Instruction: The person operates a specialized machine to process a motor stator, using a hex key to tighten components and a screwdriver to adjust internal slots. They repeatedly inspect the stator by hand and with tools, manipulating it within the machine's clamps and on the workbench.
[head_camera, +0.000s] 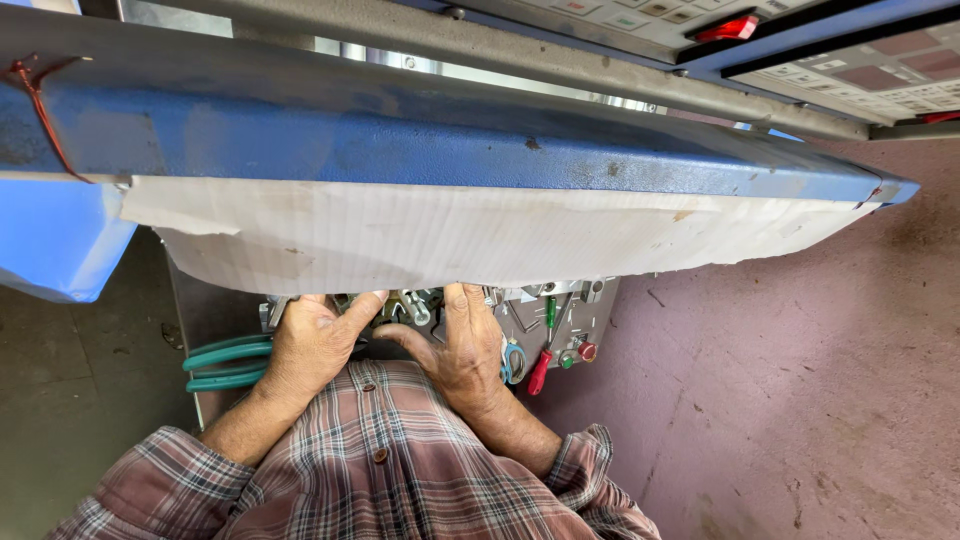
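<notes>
Two hands, left hand (312, 345) and right hand (468, 345), reach spread-fingered into a tool drawer (560, 320) under the blue table (400, 140); fingertips hidden beneath hanging paper (450, 235). Nothing lifted yet. Green hoses (225, 362) lie left, red-handled screwdriver (540, 372) right.

The person wears a plaid button-front shirt (385, 470) in faded red, grey and white checks, filling the lower centre of the frame. Two small dark round buttons run down its placket. The sleeves are rolled up into thick cuffs near the elbows at lower left and lower right, leaving the forearms bare. The left hand (312, 345) and right hand (468, 345) are bare, without gloves, rings or a watch.
</notes>
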